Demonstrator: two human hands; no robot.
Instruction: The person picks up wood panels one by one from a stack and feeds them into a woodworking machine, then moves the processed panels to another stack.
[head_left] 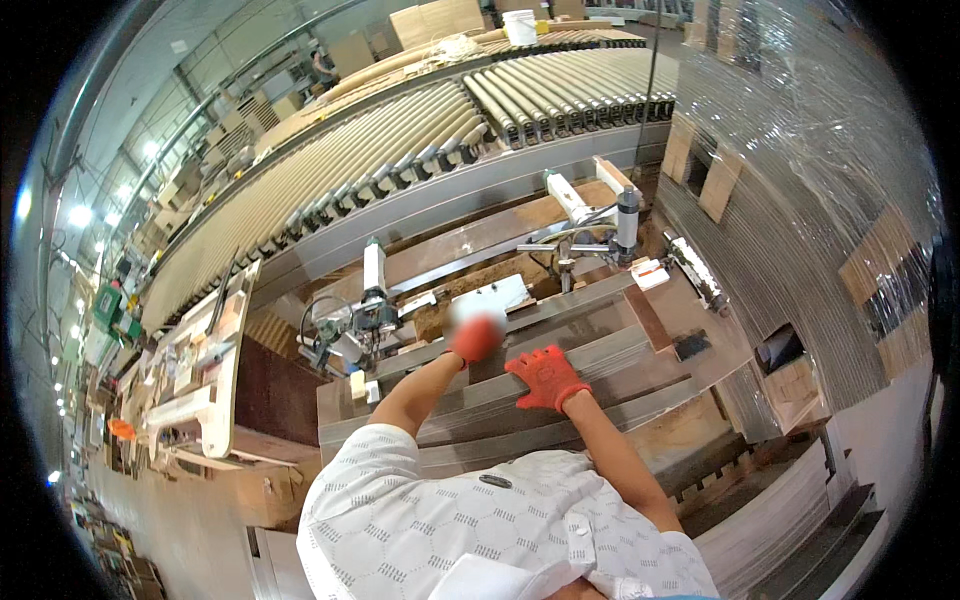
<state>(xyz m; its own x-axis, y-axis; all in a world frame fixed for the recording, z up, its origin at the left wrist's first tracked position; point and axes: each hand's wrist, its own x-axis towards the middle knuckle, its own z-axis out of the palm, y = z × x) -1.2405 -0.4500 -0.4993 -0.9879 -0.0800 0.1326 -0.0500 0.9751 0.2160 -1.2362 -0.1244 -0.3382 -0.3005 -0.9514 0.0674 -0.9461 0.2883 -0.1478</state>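
My left hand (478,338), in a red work glove, reaches forward to the near edge of a white flat piece (490,300). A blurred patch hides its fingers, so I cannot see whether it grips or only touches the piece. Beside it, my right hand (547,380), also in a red glove, is open with fingers spread. It is over the long grey-brown strips (600,345) lying across in front of me, and nothing shows in its grasp.
Machine heads with hoses stand left (372,310) and right (625,225) of the white piece. A roller conveyor (360,160) runs behind. Film-wrapped stacked cardboard (790,220) rises on the right. A wooden workbench (215,390) stands left. A person (322,68) is far back.
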